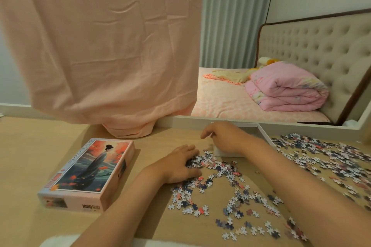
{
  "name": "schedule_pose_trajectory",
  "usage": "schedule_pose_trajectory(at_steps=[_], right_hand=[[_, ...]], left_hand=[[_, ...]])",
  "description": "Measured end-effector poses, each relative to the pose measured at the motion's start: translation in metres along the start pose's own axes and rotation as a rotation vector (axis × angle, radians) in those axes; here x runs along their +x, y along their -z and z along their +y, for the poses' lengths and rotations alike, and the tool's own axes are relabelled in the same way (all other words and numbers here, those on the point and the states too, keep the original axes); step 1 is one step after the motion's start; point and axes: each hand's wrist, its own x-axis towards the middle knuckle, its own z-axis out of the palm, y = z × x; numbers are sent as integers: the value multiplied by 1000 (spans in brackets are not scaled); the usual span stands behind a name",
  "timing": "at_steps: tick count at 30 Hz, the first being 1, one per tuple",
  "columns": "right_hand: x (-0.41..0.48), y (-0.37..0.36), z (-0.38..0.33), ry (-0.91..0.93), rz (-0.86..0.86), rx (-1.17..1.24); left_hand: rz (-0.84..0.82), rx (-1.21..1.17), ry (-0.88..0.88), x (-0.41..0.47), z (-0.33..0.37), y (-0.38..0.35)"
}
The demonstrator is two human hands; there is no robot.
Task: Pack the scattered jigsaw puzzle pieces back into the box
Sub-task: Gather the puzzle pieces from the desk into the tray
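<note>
My left hand [180, 164] lies flat with straight fingers on the puzzle pieces [220, 168] on the counter [60, 136], while my right hand [224, 138] curls over the white box [228, 153]; I cannot tell whether it holds anything.

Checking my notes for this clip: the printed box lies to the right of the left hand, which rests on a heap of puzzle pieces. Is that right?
Not quite. The head view shows the printed box lying to the left of the left hand, not the right; that hand does rest on a heap of puzzle pieces.
</note>
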Motion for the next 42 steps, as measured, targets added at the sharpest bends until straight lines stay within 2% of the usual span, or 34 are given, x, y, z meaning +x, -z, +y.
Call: schedule_pose_trajectory(at_steps=[4,9,14,17,19,21,24,26,28,31,33,42], right_hand=[[-20,-6,20,-81,12,-90],[-39,-18,42,-163,114,-253],[-36,-21,61,-189,140,-197],[-33,-21,63,-176,103,-125],[-34,-21,62,-167,114,-187],[-38,-21,56,-129,195,-248],[-45,-23,38,-18,305,-182],[-48,-25,21,26,222,-80],[-52,-31,5,45,68,-34],[-57,-47,-10,44,-110,-89],[-61,-56,-11,21,-188,-128],[-96,-26,22,-13,-156,-40]], left_hand=[[45,-73,7,-3,12,-1],[-21,61,11,17,31,-7],[-5,64,-28,25,38,-11],[6,52,-40,19,39,-17],[-2,37,-39,14,43,-20],[12,-27,-45,9,49,-18],[85,-135,-31,-5,52,-9],[117,-76,-20,-20,45,-2],[55,69,66,-37,35,2],[-88,191,232,-61,23,1],[-126,213,233,-68,22,-4],[-69,101,8,-35,70,-32]])
